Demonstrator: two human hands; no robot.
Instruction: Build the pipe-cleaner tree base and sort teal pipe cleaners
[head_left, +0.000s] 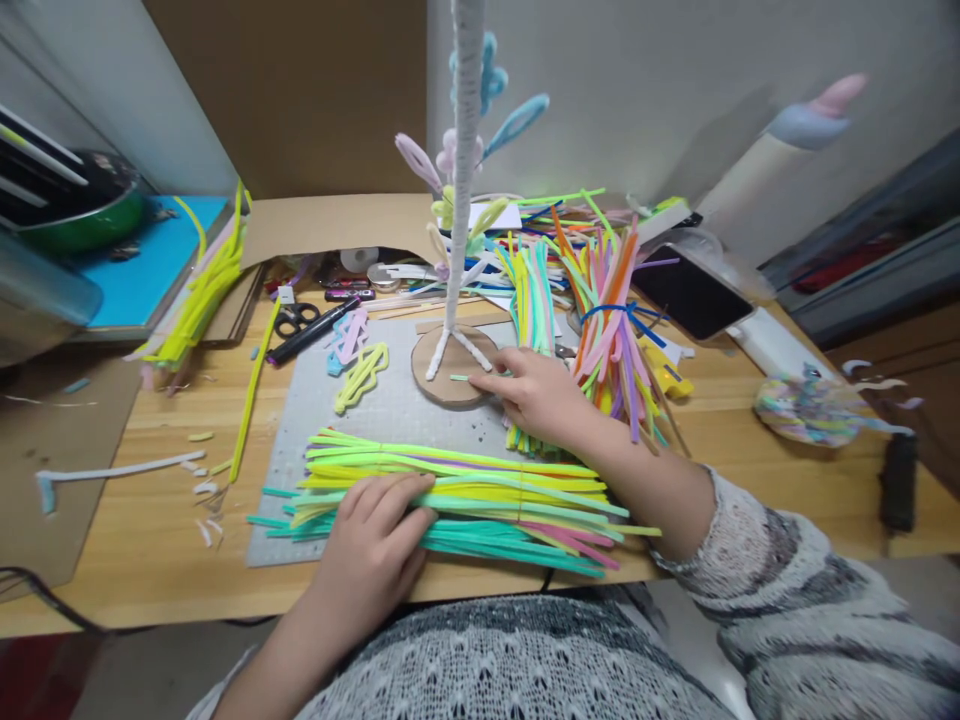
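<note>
My left hand [379,530] lies over a bundle of green, yellow and teal pipe cleaners [487,485] near the table's front edge, its fingers curled on them. My right hand [536,390] reaches to a round cardboard base [435,390], index finger stretched out and the others bent. The fingertip is beside a short green strip [459,378] on the base. From the base rises a white wrapped stem [463,170] on splayed feet. Pastel loop leaves and flowers [491,75] show around the stem; whether they are attached to it I cannot tell.
A grey cutting mat [300,470] lies beneath. Bent yellow pipe cleaners [362,378], scissors [296,316] and a black marker [315,332] are on the left. Tied pipe cleaners [611,320] and a phone [691,290] are on the right. Cardboard [337,225] stands behind.
</note>
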